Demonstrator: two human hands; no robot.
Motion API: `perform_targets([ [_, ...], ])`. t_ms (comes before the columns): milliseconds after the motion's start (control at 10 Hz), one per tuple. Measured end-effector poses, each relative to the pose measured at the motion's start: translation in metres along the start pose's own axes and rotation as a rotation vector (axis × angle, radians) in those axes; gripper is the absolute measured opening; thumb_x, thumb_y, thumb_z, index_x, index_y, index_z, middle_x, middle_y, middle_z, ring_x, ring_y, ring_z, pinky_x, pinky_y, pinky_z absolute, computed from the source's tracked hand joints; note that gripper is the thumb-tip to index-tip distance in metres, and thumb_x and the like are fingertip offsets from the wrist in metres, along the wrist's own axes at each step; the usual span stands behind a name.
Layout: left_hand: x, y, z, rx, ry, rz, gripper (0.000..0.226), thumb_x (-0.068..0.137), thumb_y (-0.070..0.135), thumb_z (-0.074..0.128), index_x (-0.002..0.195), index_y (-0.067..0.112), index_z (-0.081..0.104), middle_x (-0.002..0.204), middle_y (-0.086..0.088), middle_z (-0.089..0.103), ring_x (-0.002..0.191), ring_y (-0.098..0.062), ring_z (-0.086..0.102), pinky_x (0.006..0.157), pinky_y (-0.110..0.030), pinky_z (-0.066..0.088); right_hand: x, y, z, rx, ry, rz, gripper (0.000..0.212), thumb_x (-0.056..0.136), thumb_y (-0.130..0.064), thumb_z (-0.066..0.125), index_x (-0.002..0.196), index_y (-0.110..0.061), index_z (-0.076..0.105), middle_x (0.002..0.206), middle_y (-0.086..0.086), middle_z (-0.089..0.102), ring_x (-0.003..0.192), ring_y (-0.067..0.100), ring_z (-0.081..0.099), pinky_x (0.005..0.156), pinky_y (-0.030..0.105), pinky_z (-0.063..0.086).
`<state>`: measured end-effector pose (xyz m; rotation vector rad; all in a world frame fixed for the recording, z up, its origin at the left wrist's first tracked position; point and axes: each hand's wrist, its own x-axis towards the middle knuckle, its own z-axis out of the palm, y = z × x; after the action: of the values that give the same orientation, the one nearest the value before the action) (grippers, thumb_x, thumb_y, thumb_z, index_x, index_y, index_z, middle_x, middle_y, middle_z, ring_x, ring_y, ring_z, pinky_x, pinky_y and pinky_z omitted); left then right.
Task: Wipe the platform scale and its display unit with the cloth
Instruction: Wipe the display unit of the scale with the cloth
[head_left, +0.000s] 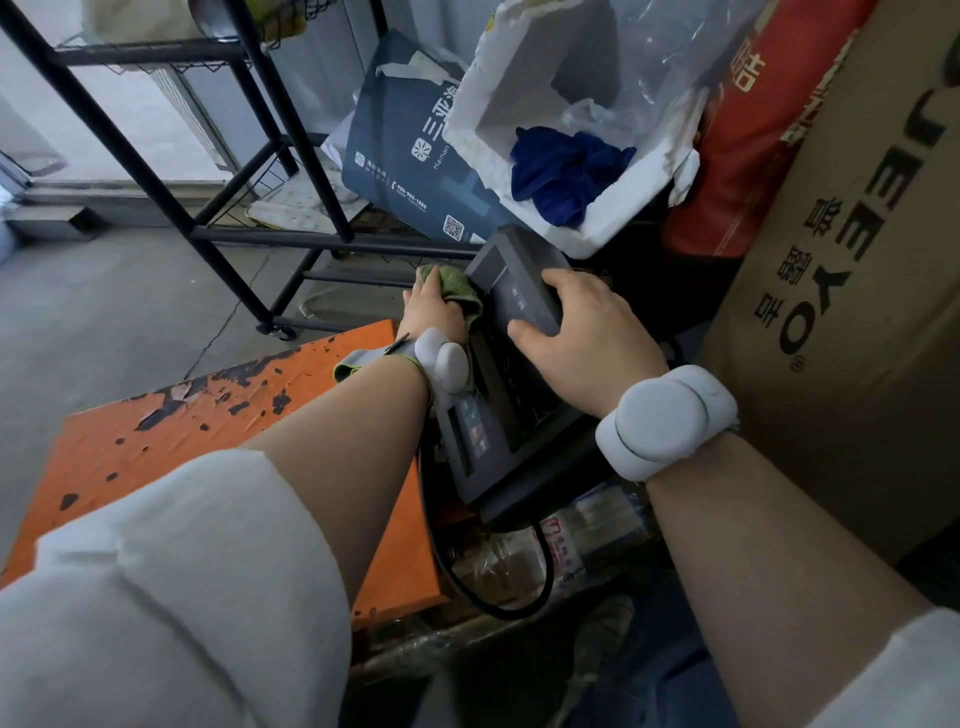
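**Cloth at display's left edge, display steadied from the right**

The left hand (434, 312) holds the green cloth (453, 285), bunched under its fingers and pressed against the upper left edge of the display (511, 400). How tightly the fingers curl is hidden by the cloth. The right hand (587, 338) grips the display's upper right side, fingers wrapped over its top face, thumb lower on the panel. The display sits tilted, just right of the orange platform (171, 441), whose paint is chipped. A black cable (545, 571) loops below the display. A foam box (587, 228) holding blue fabric stands behind; a cardboard box (857, 312) stands right.
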<state>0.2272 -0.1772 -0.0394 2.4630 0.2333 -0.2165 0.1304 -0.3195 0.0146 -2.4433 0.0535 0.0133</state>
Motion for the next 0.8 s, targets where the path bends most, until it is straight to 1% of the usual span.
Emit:
perform_targets([
  [100,0.003,-0.002,-0.001,0.01,0.022,0.05,0.06,0.092,0.002,0.032,0.149,0.016,0.02,0.159,-0.002,0.01,0.147,-0.027,0.007,0.114,-0.035,0.02,0.0,-0.001,0.0,0.003,0.0,0.0,0.064,0.087,-0.044,0.054,0.142,-0.019,0.033,0.148,0.001,0.034,0.135,0.024,0.034,0.109,0.047,0.032],
  [200,0.007,0.0,-0.002,0.042,0.03,0.141,0.061,0.088,-0.001,0.034,0.147,0.014,0.027,0.157,-0.003,0.019,0.146,-0.028,0.012,0.111,-0.035,0.025,0.001,-0.001,0.0,0.0,0.003,0.003,0.064,0.087,-0.044,0.054,0.142,-0.019,0.033,0.148,0.001,0.035,0.135,0.024,0.034,0.109,0.047,0.032],
  [300,0.006,0.012,-0.003,0.028,0.051,0.197,0.06,0.089,0.0,0.034,0.147,0.014,0.027,0.157,-0.003,0.021,0.146,-0.027,0.014,0.11,-0.032,0.026,0.002,-0.001,0.0,-0.004,0.005,0.006,0.064,0.086,-0.043,0.055,0.142,-0.018,0.033,0.147,0.002,0.036,0.134,0.025,0.034,0.109,0.047,0.033],
  [400,0.007,0.027,-0.005,0.005,0.061,0.236,0.06,0.091,0.0,0.033,0.148,0.015,0.023,0.158,-0.003,0.018,0.146,-0.027,0.015,0.111,-0.028,0.022,0.003,-0.002,0.001,-0.013,0.0,0.015,0.064,0.086,-0.04,0.055,0.142,-0.018,0.033,0.147,0.002,0.035,0.135,0.026,0.034,0.109,0.047,0.032],
  [500,0.007,0.031,-0.006,-0.016,0.066,0.274,0.059,0.092,0.0,0.033,0.148,0.015,0.025,0.158,-0.004,0.019,0.145,-0.027,0.018,0.112,-0.026,0.02,0.003,-0.002,0.001,-0.014,0.002,0.018,0.063,0.085,-0.039,0.055,0.141,-0.019,0.034,0.146,0.002,0.036,0.134,0.026,0.034,0.108,0.048,0.033],
  [600,0.004,0.031,-0.004,-0.044,0.086,0.311,0.063,0.089,-0.004,0.032,0.148,0.017,0.025,0.158,-0.002,0.016,0.146,-0.024,0.016,0.111,-0.024,0.021,0.003,-0.002,0.0,-0.018,0.001,0.019,0.063,0.086,-0.038,0.055,0.141,-0.019,0.033,0.147,0.002,0.035,0.135,0.026,0.033,0.108,0.048,0.032],
  [700,-0.003,0.032,-0.002,-0.048,0.096,0.387,0.068,0.085,-0.008,0.03,0.148,0.019,0.025,0.159,0.0,0.012,0.147,-0.021,0.007,0.114,-0.026,0.017,0.003,-0.002,0.0,-0.012,0.011,0.02,0.062,0.085,-0.038,0.055,0.14,-0.019,0.035,0.145,0.003,0.037,0.133,0.026,0.035,0.107,0.049,0.033],
  [800,-0.013,0.03,-0.003,-0.025,0.102,0.44,0.07,0.084,-0.009,0.031,0.148,0.021,0.025,0.159,0.001,0.01,0.148,-0.02,0.003,0.111,-0.023,0.018,0.003,-0.003,0.0,0.002,0.018,0.023,0.059,0.085,-0.035,0.054,0.139,-0.019,0.038,0.144,0.004,0.039,0.132,0.027,0.036,0.107,0.049,0.034],
])
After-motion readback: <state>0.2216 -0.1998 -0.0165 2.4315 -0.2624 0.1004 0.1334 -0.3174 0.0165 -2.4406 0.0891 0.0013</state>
